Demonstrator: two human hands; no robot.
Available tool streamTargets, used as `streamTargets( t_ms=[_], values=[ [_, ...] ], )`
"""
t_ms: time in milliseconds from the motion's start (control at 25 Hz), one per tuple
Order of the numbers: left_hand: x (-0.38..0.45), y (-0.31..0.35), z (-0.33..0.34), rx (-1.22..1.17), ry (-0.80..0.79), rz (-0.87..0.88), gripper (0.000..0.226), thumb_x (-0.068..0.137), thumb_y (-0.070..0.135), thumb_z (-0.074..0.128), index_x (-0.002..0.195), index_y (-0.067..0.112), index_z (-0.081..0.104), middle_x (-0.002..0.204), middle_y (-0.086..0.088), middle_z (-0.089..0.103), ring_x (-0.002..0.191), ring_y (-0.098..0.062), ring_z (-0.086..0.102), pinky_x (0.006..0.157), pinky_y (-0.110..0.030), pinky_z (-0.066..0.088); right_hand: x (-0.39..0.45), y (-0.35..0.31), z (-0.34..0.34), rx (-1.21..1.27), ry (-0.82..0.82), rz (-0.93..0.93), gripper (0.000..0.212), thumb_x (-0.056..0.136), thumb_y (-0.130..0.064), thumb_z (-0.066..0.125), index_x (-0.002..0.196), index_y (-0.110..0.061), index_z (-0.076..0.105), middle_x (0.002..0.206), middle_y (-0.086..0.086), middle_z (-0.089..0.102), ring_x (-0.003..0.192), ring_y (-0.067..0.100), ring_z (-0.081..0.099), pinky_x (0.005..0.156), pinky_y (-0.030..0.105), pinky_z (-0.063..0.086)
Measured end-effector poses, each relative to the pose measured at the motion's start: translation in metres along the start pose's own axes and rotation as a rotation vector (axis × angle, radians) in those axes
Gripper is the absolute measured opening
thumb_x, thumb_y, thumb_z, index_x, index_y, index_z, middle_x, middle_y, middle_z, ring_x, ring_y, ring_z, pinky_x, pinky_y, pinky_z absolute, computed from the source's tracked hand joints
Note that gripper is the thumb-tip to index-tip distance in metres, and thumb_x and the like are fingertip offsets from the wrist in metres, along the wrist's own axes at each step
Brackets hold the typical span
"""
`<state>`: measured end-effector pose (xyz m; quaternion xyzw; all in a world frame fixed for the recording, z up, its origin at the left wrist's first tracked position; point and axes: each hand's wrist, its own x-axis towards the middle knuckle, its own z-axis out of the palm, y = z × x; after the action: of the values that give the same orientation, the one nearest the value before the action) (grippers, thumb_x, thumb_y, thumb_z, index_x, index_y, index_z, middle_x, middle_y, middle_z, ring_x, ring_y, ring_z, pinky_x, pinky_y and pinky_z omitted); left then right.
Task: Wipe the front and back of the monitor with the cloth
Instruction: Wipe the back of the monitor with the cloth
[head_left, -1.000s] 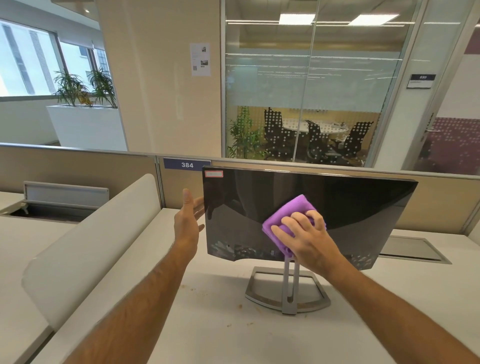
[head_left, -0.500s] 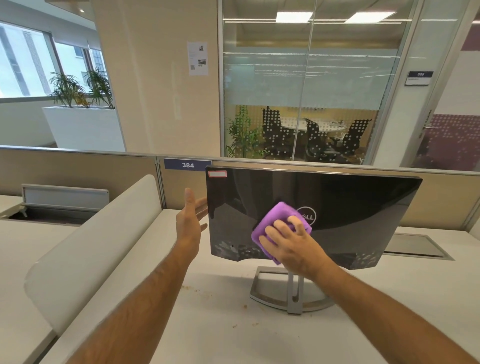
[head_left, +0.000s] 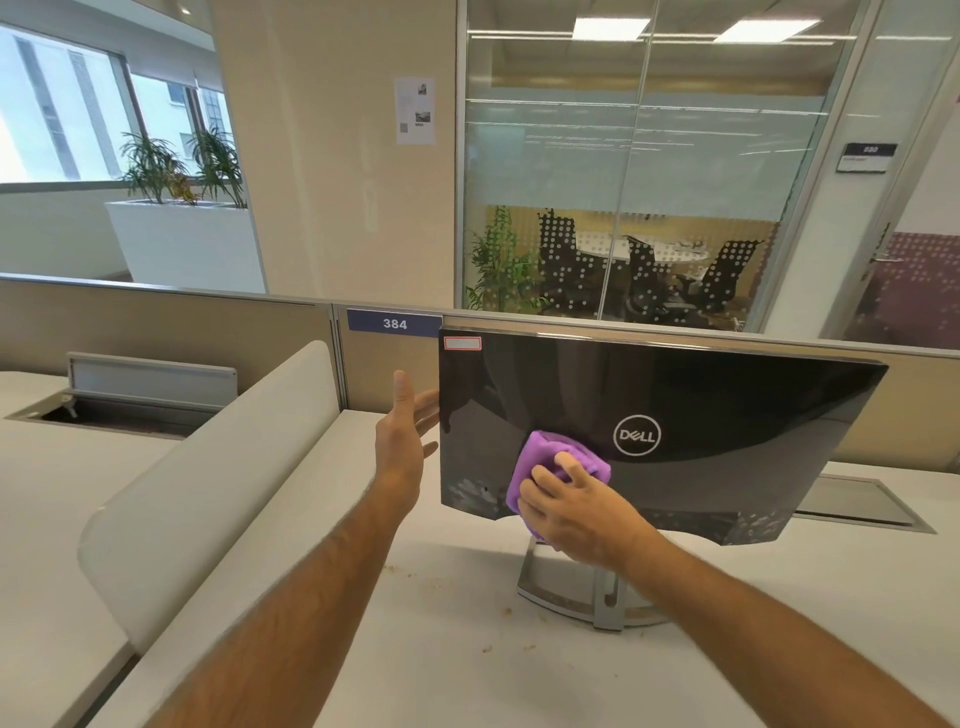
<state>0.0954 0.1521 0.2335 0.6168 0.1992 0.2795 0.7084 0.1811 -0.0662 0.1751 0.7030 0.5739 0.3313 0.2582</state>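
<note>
Cloth (head_left: 549, 462) slid left off logo, low on monitor (head_left: 727, 410) back. R hand (head_left: 576, 506) fingers clamped on it; L hand (head_left: 402, 441) fingers straight, bracing edge. Keep pressure even, overlap passes.

On the white surface (head_left: 467, 675) the monitor (head_left: 727, 415) stands with its glossy black back toward the camera — the right hand (head_left: 576, 512) presses a bunched purple cloth (head_left: 550, 462) against it left of the logo, the left hand (head_left: 402, 441) flat-fingered at its left edge.
</note>
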Motion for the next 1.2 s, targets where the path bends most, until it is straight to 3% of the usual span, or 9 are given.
streamTargets(
  t_ms=[240, 440, 600, 680, 840, 1040, 1200],
  values=[
    [0.001, 0.002, -0.003, -0.005, -0.016, -0.006, 0.079, 0.076, 0.080, 0.025, 0.117, 0.028, 0.067, 0.126, 0.007, 0.065, 0.115, -0.018, 0.058, 0.106, -0.053, 0.040, 0.022, 0.014, -0.006, 0.009, 0.157, 0.171, 0.056, 0.072, -0.026, 0.080, 0.124, -0.015, 0.061, 0.120, 0.008, 0.063, 0.109, 0.030, 0.058, 0.095, 0.050, 0.048],
    [0.001, 0.002, -0.006, -0.003, -0.036, -0.001, 0.079, 0.077, 0.079, 0.024, 0.117, 0.028, 0.067, 0.127, 0.005, 0.065, 0.117, -0.019, 0.058, 0.105, -0.051, 0.040, 0.023, -0.001, 0.001, -0.051, 0.091, -0.019, 0.057, 0.066, -0.029, 0.086, 0.117, -0.016, 0.065, 0.115, 0.006, 0.065, 0.106, 0.029, 0.060, 0.093, 0.049, 0.050],
    [0.005, 0.001, -0.007, 0.014, -0.043, -0.006, 0.083, 0.076, 0.079, 0.023, 0.121, 0.024, 0.066, 0.129, 0.004, 0.064, 0.118, -0.020, 0.058, 0.107, -0.052, 0.040, 0.050, 0.010, -0.007, -0.051, 0.221, 0.191, 0.055, 0.074, -0.025, 0.077, 0.125, -0.014, 0.058, 0.119, 0.009, 0.061, 0.107, 0.031, 0.057, 0.093, 0.049, 0.048],
    [0.005, 0.001, -0.009, 0.020, -0.056, -0.001, 0.079, 0.077, 0.079, 0.023, 0.118, 0.027, 0.067, 0.128, 0.005, 0.065, 0.118, -0.019, 0.059, 0.107, -0.052, 0.040, 0.053, 0.000, -0.007, -0.013, 0.199, 0.201, 0.058, 0.073, -0.027, 0.078, 0.126, -0.013, 0.059, 0.119, 0.009, 0.061, 0.107, 0.031, 0.057, 0.092, 0.050, 0.048],
    [0.005, 0.002, -0.013, 0.022, -0.089, 0.015, 0.073, 0.079, 0.078, 0.021, 0.112, 0.033, 0.068, 0.124, 0.008, 0.066, 0.116, -0.018, 0.059, 0.106, -0.051, 0.039, 0.049, -0.021, -0.004, 0.006, 0.070, 0.038, 0.057, 0.065, -0.034, 0.086, 0.115, -0.016, 0.067, 0.111, 0.006, 0.067, 0.102, 0.028, 0.061, 0.090, 0.047, 0.052],
    [0.008, 0.000, -0.016, 0.029, -0.124, 0.021, 0.071, 0.079, 0.077, 0.021, 0.109, 0.033, 0.067, 0.120, 0.010, 0.067, 0.107, -0.013, 0.063, 0.105, -0.049, 0.041, 0.092, -0.002, -0.023, -0.021, 0.225, 0.266, 0.058, 0.078, -0.034, 0.074, 0.128, -0.011, 0.056, 0.119, 0.010, 0.060, 0.106, 0.031, 0.056, 0.089, 0.047, 0.049],
    [0.011, -0.003, -0.018, 0.063, -0.128, 0.050, 0.069, 0.079, 0.075, 0.020, 0.110, 0.033, 0.066, 0.119, 0.010, 0.067, 0.103, -0.014, 0.065, 0.106, -0.046, 0.041, 0.105, -0.012, -0.027, -0.001, 0.163, 0.267, 0.059, 0.072, -0.033, 0.081, 0.124, -0.014, 0.062, 0.117, 0.007, 0.062, 0.104, 0.029, 0.059, 0.087, 0.045, 0.052]
  ],
)
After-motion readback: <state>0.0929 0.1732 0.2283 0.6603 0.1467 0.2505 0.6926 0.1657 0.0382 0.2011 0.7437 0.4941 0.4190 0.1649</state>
